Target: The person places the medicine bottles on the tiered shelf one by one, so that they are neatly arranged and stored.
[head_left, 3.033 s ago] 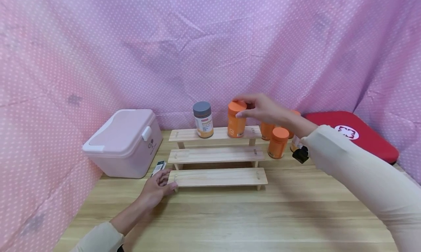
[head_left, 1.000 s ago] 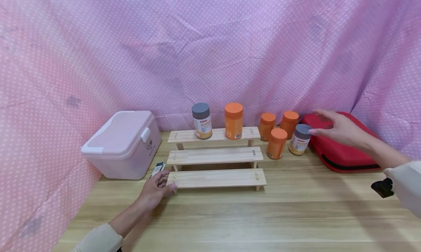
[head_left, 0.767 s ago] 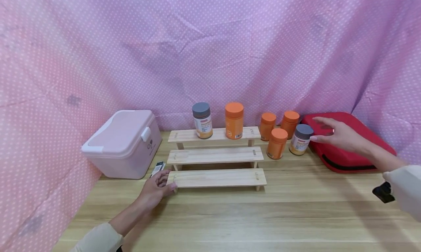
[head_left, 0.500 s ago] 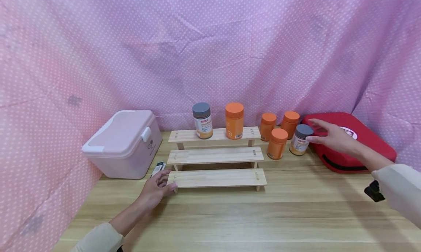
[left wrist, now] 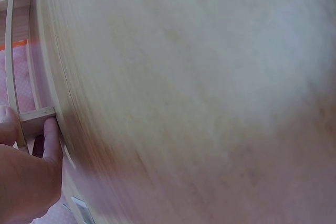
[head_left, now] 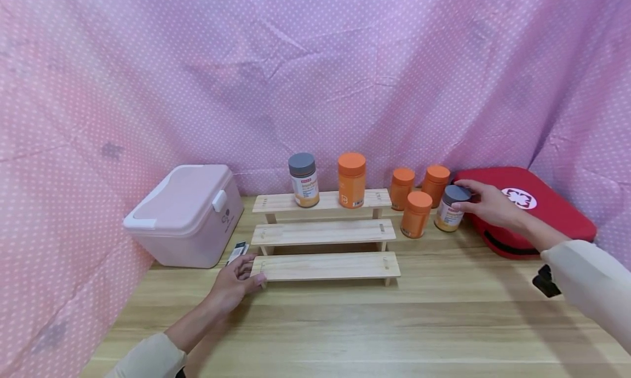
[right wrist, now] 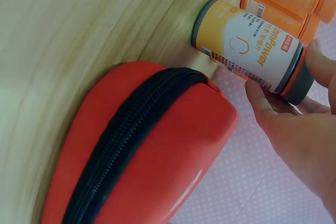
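Note:
My left hand (head_left: 230, 287) grips the left end of the three-step wooden display rack (head_left: 325, 266), thumb at the front of its lowest shelf. In the left wrist view, fingers curl round the rack's short leg (left wrist: 37, 115). My right hand (head_left: 495, 205) holds a grey-capped supplement bottle (head_left: 449, 216) by its cap, thumb on one side and fingers on the other. This bottle stands upright on the table at the right; its white label (right wrist: 257, 45) faces the right wrist camera. Another grey-capped bottle (head_left: 305, 187) and a large orange bottle (head_left: 352, 186) stand on the top shelf.
Orange bottles (head_left: 415, 219) stand between the rack and the held bottle. A red zip case (head_left: 547, 211) lies behind the right hand. At left is a pale pink lidded box (head_left: 184, 219), with a small packet (head_left: 239, 250) beside it. Pink dotted cloth (head_left: 315, 82) hangs behind.
My right hand has let go of the large orange bottle on the top shelf, moved right, then closed in on the grey-capped bottle on the table. My left hand has stayed on the rack.

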{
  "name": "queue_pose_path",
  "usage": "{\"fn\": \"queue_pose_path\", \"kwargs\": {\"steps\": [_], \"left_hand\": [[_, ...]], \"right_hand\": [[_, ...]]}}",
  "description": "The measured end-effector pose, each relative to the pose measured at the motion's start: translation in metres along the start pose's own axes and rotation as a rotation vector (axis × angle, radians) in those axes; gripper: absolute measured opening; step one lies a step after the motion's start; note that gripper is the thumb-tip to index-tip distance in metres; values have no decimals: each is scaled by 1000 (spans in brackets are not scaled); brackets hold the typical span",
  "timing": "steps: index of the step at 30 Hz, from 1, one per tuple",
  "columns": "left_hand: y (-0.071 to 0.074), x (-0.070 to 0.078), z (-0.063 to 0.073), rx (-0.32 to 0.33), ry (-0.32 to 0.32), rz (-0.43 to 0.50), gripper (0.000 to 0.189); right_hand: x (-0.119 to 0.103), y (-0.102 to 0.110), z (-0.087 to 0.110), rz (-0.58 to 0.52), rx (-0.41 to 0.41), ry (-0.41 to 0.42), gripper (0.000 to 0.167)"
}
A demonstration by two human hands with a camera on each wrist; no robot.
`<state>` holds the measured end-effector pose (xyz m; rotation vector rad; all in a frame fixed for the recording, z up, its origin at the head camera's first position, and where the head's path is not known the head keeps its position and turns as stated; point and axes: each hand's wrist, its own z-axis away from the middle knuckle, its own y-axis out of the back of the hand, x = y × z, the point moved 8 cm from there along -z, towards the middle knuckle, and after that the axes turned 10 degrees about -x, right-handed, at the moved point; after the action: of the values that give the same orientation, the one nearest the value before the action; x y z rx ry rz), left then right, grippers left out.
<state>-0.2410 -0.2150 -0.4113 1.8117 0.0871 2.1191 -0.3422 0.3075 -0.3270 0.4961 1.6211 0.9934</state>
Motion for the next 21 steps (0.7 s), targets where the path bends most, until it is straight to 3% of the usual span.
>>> {"fn": "queue_pose_path", "kwargs": {"steps": [12,21], "left_hand": [[1,0,0,27,7,-32,54],[0,0,1,13,8,-7,57]], "right_hand": [[-1,3,7,-4,88,76,49],[-14,7,35,12,84,122,45]]}}
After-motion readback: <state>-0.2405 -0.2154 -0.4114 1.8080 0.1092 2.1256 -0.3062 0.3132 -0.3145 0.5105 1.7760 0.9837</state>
